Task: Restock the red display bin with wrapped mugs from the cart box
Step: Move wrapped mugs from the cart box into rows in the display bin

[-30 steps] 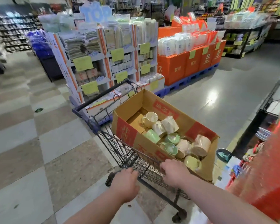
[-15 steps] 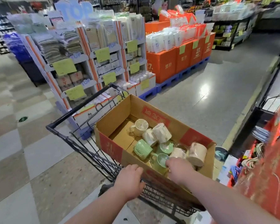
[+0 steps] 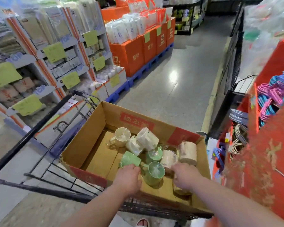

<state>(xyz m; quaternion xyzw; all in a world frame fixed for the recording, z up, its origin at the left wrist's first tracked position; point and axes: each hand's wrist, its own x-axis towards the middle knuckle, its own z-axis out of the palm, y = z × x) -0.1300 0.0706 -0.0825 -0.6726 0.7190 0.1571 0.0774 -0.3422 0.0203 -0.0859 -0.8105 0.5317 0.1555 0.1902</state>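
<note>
A cardboard box (image 3: pixel 88 145) sits in a black wire cart (image 3: pixel 44 189) and holds several wrapped mugs, cream and green. My left hand (image 3: pixel 127 178) reaches into the box, its fingertips touching a green mug (image 3: pixel 130 159) lying on its side. An upright green mug (image 3: pixel 154 173) stands between my hands. My right hand (image 3: pixel 185 176) is over the box's right side, fingers curled down over a mug (image 3: pixel 181 191) that is mostly hidden beneath it. Cream mugs (image 3: pixel 147 138) lie further back. The red display bin (image 3: pixel 261 169) rises close on the right.
Shelving with packaged goods and green price tags (image 3: pixel 54 52) lines the left. Orange boxes (image 3: pixel 129 54) stand on blue pallets ahead. Coloured hangers (image 3: pixel 269 99) fill red racks on the right. An aisle of grey floor (image 3: pixel 179 89) runs ahead. A sandalled foot (image 3: pixel 143 222) shows below.
Both hands have left the cart handle and gone forward into the box, the left to the green mugs. The view has moved closer and tilted down.
</note>
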